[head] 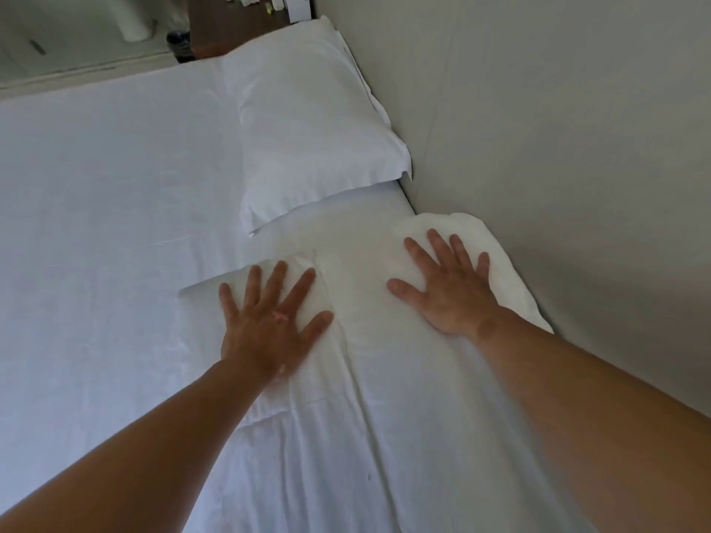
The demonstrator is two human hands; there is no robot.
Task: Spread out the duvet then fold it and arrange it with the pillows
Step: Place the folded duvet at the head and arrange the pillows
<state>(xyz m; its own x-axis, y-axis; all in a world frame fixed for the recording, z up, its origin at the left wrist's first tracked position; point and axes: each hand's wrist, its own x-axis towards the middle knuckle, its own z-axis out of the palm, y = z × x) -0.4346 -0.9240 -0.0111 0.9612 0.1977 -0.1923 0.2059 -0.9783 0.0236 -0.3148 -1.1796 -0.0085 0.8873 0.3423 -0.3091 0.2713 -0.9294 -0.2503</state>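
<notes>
A white pillow lies at the far side of the bed against the wall. Nearer me lies a second white pillow, flat on the white bed sheet beside the wall. My left hand presses flat on its left end with fingers spread. My right hand presses flat on its right end, close to the wall, fingers straight. No duvet can be told apart from the white bedding in this view.
A pale wall runs along the right side of the bed. A dark wooden bedside table with small items stands beyond the far pillow. The floor shows at the top left.
</notes>
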